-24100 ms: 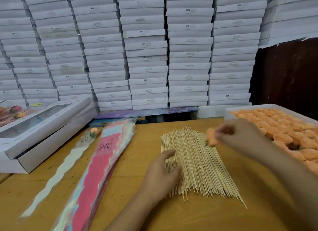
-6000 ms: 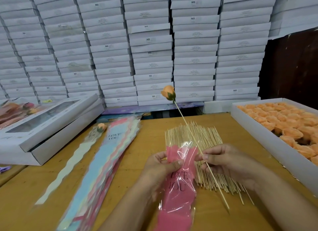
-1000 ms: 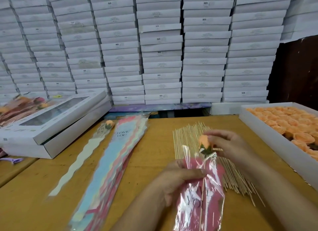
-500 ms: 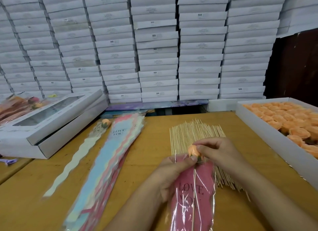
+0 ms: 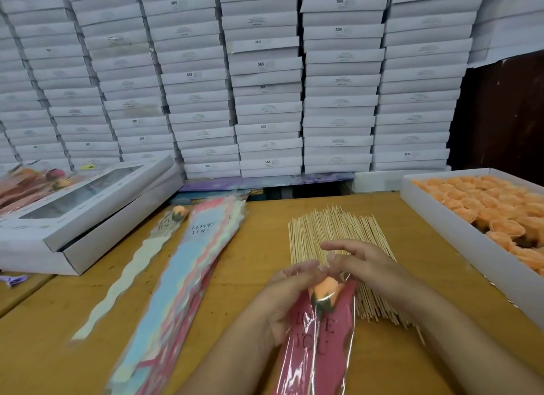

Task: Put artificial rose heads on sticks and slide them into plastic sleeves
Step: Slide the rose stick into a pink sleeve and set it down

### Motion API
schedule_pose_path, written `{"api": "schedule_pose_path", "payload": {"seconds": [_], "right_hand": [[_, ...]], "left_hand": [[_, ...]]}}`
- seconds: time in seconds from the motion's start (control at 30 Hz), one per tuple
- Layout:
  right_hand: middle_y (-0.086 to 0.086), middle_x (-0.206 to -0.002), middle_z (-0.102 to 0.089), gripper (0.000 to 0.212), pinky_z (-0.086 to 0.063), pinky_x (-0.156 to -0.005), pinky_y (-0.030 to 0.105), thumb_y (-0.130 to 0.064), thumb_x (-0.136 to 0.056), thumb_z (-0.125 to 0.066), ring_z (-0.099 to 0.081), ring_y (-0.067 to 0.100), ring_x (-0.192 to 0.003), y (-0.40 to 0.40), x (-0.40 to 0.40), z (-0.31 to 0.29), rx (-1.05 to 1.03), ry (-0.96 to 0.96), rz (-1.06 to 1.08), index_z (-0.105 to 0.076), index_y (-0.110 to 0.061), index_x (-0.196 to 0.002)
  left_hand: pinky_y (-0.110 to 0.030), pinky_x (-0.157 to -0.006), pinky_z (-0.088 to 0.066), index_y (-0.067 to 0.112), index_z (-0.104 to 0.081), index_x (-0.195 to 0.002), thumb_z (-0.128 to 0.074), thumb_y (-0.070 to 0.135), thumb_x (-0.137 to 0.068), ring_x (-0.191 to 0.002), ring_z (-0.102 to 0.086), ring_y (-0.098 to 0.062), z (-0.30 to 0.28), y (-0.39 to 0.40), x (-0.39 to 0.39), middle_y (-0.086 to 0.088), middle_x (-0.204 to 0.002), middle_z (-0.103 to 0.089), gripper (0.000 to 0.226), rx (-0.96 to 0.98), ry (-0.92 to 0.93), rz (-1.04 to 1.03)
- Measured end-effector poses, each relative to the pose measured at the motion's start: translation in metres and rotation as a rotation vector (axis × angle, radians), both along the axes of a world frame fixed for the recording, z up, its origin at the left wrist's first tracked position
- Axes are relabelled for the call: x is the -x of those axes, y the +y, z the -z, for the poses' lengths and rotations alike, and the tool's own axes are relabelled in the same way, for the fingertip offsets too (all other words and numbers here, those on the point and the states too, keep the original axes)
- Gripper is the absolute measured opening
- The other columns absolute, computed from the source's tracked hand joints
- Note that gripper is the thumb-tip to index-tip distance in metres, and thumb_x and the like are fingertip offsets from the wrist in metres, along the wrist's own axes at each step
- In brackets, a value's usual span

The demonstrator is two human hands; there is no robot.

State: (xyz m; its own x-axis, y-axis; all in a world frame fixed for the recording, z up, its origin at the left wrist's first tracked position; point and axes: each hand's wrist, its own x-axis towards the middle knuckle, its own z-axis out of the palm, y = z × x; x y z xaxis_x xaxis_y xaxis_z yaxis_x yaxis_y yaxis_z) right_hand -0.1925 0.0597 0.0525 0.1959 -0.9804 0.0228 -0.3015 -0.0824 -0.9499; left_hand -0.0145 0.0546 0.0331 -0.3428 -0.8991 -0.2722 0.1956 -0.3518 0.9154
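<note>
- Boxes [image 5: 88, 215] with clear window lids sit stacked at the desk's [image 5: 265, 247] left edge.
- Beside them lie a sleeved rose [image 5: 179, 213] and a fanned pile of sleeves [image 5: 188, 271] printed "LOVE YOU".
- The left hand [image 5: 287, 299] curls round the pink sleeve [image 5: 321, 341] near its top, holding it from the left side.
- An orange rose head [image 5: 325, 288] on its stick sits inside that sleeve, just below the opening.
- The right hand [image 5: 362, 262] pinches the sleeve's clear top edge, close to the left fingertips.
- Under the hands lies a spread of sticks [image 5: 332, 233].
- At far right, a white tray [image 5: 459, 235] holds orange rose heads [image 5: 494, 206].
</note>
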Motion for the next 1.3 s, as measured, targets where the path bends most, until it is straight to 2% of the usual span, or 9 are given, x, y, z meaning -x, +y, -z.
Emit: {"api": "schedule_pose_path", "payload": {"seconds": [0.1,0.23,0.47,0.6,0.77,0.9,1.07,1.17,1.3], "right_hand": [[-0.016,-0.093,-0.076,0.047,-0.045,-0.089,0.025,-0.044,-0.071,-0.068,-0.067,0.001,-0.099,0.000,0.000,-0.002,-0.025,0.017,-0.042,-0.064,-0.047,-0.117],[-0.004,-0.094,-0.078,0.043,-0.046,-0.103,0.040,-0.029,-0.089,-0.068,-0.071,0.002,-0.086,0.002,0.002,-0.003,-0.032,0.051,-0.102,-0.056,-0.039,-0.130],[-0.002,-0.105,-0.077,0.063,-0.039,-0.103,0.036,-0.046,-0.078,-0.067,-0.070,0.005,-0.096,0.005,0.005,-0.010,-0.096,0.091,-0.280,-0.049,-0.038,-0.138],[-0.006,-0.113,-0.073,0.065,-0.050,-0.098,0.037,-0.058,-0.057,-0.080,-0.068,0.014,-0.109,0.001,0.009,-0.010,0.041,-0.075,-0.050,-0.065,-0.044,-0.118],[0.000,-0.112,-0.075,0.081,-0.057,-0.090,0.039,-0.055,-0.060,-0.083,-0.072,0.019,-0.100,0.001,0.013,-0.005,-0.024,-0.328,0.097,-0.056,-0.026,-0.131],[0.003,-0.105,-0.077,0.064,-0.056,-0.085,0.036,-0.055,-0.062,-0.087,-0.074,0.022,-0.097,0.018,-0.006,0.005,-0.269,-0.102,-0.146,-0.068,-0.021,-0.113],[0.008,-0.093,-0.078,0.014,-0.058,-0.075,0.030,-0.022,-0.082,-0.080,-0.075,0.022,-0.085,0.022,-0.015,0.010,-0.291,-0.129,-0.139,-0.076,-0.013,-0.092],[0.011,-0.097,-0.078,0.016,-0.058,-0.076,0.032,-0.024,-0.081,-0.075,-0.075,0.025,-0.087,0.018,-0.011,0.009,-0.232,-0.254,-0.065,-0.080,-0.015,-0.093],[0.015,-0.095,-0.077,0.024,-0.058,-0.064,0.032,-0.020,-0.083,-0.074,-0.076,0.028,-0.080,0.000,-0.001,0.016,-0.192,-0.485,0.189,-0.076,-0.006,-0.103]], "left_hand": [[-0.032,-0.063,-0.058,0.006,-0.066,-0.126,-0.081,0.020,-0.080,-0.079,-0.072,-0.025,0.000,-0.001,-0.001,-0.017,-0.105,-0.075,0.050,-0.019,0.001,-0.025],[-0.030,-0.058,-0.059,0.006,-0.068,-0.117,-0.075,0.015,-0.086,-0.070,-0.072,-0.023,0.000,-0.001,-0.001,-0.016,-0.093,-0.076,0.032,-0.070,0.043,-0.054],[-0.028,-0.056,-0.058,0.000,-0.063,-0.121,-0.080,0.012,-0.072,-0.068,-0.073,-0.021,-0.002,0.002,0.002,-0.016,-0.089,-0.076,0.053,-0.062,0.110,-0.066],[-0.027,-0.054,-0.056,0.008,-0.069,-0.118,-0.076,0.021,-0.079,-0.067,-0.073,-0.019,-0.005,0.000,0.000,-0.012,-0.094,-0.077,0.042,-0.027,0.076,-0.077],[-0.044,-0.074,-0.061,0.013,-0.066,-0.124,-0.073,0.023,-0.084,-0.081,-0.074,-0.028,-0.009,-0.008,-0.005,-0.012,-0.105,-0.077,0.041,-0.033,0.216,-0.254],[-0.043,-0.072,-0.062,0.014,-0.063,-0.130,-0.064,0.024,-0.095,-0.094,-0.071,-0.031,-0.012,-0.009,-0.006,-0.016,-0.115,-0.073,0.036,-0.019,0.334,-0.361],[-0.046,-0.081,-0.059,0.012,-0.059,-0.133,-0.060,0.029,-0.097,-0.095,-0.071,-0.033,-0.014,-0.008,-0.008,-0.021,-0.120,-0.070,0.040,0.026,0.345,-0.362],[-0.053,-0.096,-0.054,0.010,-0.057,-0.135,-0.060,0.036,-0.095,-0.113,-0.067,-0.038,-0.014,-0.003,-0.009,-0.018,-0.120,-0.071,0.048,0.042,0.213,-0.180],[-0.042,-0.085,-0.061,0.007,-0.063,-0.125,-0.075,0.025,-0.084,-0.095,-0.073,-0.027,-0.007,0.008,-0.004,-0.017,-0.113,-0.074,0.046,0.012,-0.017,0.058]]}}
